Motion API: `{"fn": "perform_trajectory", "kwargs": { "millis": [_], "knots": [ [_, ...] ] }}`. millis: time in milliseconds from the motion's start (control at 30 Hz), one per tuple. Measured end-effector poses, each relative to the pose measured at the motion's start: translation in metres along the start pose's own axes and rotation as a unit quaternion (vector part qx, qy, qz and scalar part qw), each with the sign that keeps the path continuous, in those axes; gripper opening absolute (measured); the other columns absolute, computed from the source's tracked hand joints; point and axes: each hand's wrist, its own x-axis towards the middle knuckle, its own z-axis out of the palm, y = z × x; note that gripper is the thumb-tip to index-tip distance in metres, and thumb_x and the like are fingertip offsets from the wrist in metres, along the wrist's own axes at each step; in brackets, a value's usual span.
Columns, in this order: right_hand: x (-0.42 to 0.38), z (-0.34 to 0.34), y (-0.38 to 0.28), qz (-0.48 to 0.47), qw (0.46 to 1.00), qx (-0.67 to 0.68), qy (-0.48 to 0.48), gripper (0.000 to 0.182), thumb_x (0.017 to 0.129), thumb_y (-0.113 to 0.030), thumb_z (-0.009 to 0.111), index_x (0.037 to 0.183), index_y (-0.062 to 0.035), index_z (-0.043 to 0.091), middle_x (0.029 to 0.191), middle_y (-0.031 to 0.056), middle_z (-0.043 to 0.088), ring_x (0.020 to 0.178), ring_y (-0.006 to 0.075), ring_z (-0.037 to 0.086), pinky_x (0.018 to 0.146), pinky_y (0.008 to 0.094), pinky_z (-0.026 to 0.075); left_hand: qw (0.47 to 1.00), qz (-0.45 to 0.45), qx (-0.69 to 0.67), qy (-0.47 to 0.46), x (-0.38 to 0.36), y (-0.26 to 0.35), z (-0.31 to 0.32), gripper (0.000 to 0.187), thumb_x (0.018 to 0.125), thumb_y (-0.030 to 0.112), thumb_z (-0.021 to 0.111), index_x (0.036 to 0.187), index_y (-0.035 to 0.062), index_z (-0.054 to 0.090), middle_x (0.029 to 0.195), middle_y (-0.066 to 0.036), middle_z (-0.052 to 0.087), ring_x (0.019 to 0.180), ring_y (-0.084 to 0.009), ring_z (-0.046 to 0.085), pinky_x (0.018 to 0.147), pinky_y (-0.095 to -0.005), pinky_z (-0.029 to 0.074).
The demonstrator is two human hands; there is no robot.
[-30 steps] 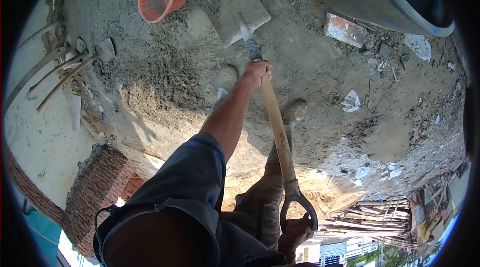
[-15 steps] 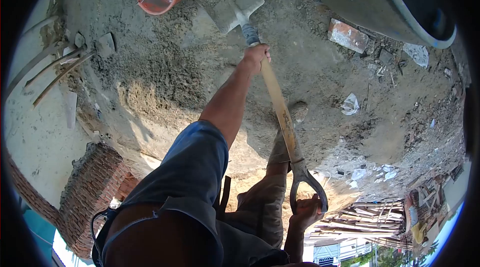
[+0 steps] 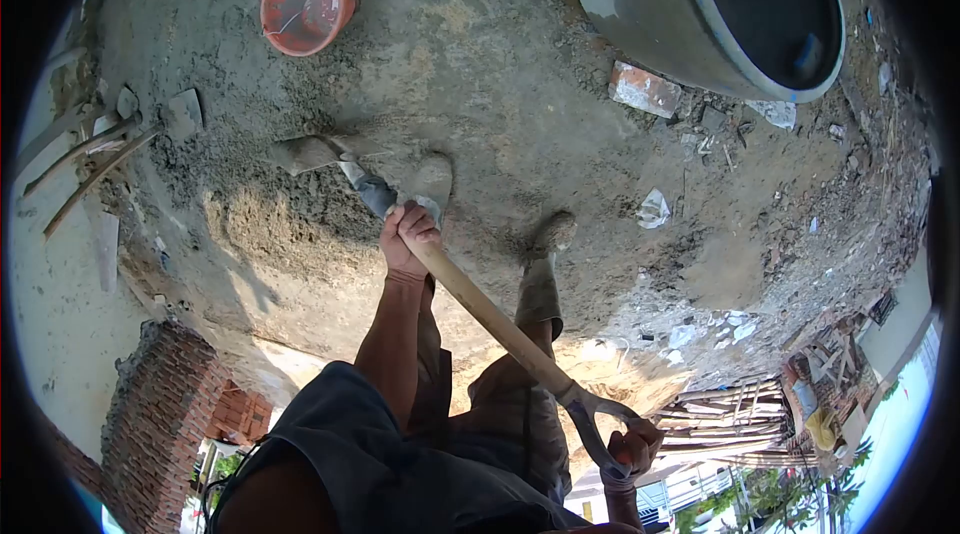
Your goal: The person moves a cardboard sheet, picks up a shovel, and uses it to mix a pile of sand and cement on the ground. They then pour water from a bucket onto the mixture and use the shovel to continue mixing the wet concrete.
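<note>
A shovel (image 3: 492, 316) with a wooden shaft slants across my body. My left hand (image 3: 408, 234) is wrapped round the lower shaft, just above the metal socket. At the other end, my right hand (image 3: 634, 448) grips the D-shaped handle. The shovel blade (image 3: 303, 153) is tilted nearly edge-on and touches the wet grey mix (image 3: 255, 134) on the ground. One of my boots (image 3: 434, 179) stands beside the socket, the other (image 3: 556, 231) further right.
An orange bucket (image 3: 308, 6) sits at the top left, a large round tank (image 3: 700, 14) at the top right with a brick (image 3: 645, 89) beside it. Long-handled tools (image 3: 100, 174) lean at the left near a brick wall (image 3: 160, 404). Stacked poles (image 3: 725, 419) lie lower right.
The shovel blade has swung left and down towards my feet, turning from flat to nearly edge-on. My left hand has moved down and left with the shaft. A second boot now shows.
</note>
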Motion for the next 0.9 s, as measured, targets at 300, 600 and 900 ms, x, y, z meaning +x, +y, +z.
{"fn": "perform_trajectory", "kwargs": {
  "millis": [300, 600, 900],
  "knots": [
    [0.088, 0.006, -0.148, -0.277, 0.921, -0.076, -0.264, 0.023, 0.049, -0.019, 0.069, 0.071, -0.0189, 0.062, 0.085, 0.0005, 0.051, 0.085, 0.0198, 0.053, 0.087, 0.0435, 0.035, 0.968, 0.103, 0.111, 0.198, -0.070, 0.064, 0.111, 0.011, 0.089, 0.017, 0.048, 0.084, 0.0072, 0.050, 0.074, -0.002, 0.046, 0.071, -0.0140, 0.049, 0.073, -0.0308, 0.045],
    [0.265, 0.015, -0.415, -0.444, 0.735, 0.204, -0.470, 0.042, 0.062, -0.016, 0.070, 0.103, -0.0176, 0.058, 0.117, 0.0074, 0.043, 0.099, 0.0237, 0.049, 0.095, 0.0424, 0.032, 0.984, 0.145, -0.014, 0.104, -0.052, 0.150, 0.231, 0.016, 0.085, 0.012, 0.047, 0.069, 0.0084, 0.044, 0.061, 0.002, 0.047, 0.055, -0.0088, 0.047, 0.055, -0.0248, 0.047],
    [0.441, 0.350, -0.425, -0.249, 0.874, -0.024, -0.417, 0.034, 0.077, -0.021, 0.060, 0.105, -0.0009, 0.056, 0.108, 0.0133, 0.057, 0.100, 0.0257, 0.056, 0.086, 0.0357, 0.043, 0.978, 0.172, -0.056, 0.105, -0.158, 0.285, 0.292, 0.039, 0.086, 0.012, 0.042, 0.113, -0.0147, 0.030, 0.080, -0.009, 0.047, 0.060, -0.0116, 0.051, 0.059, -0.0286, 0.049]
  ]
}}
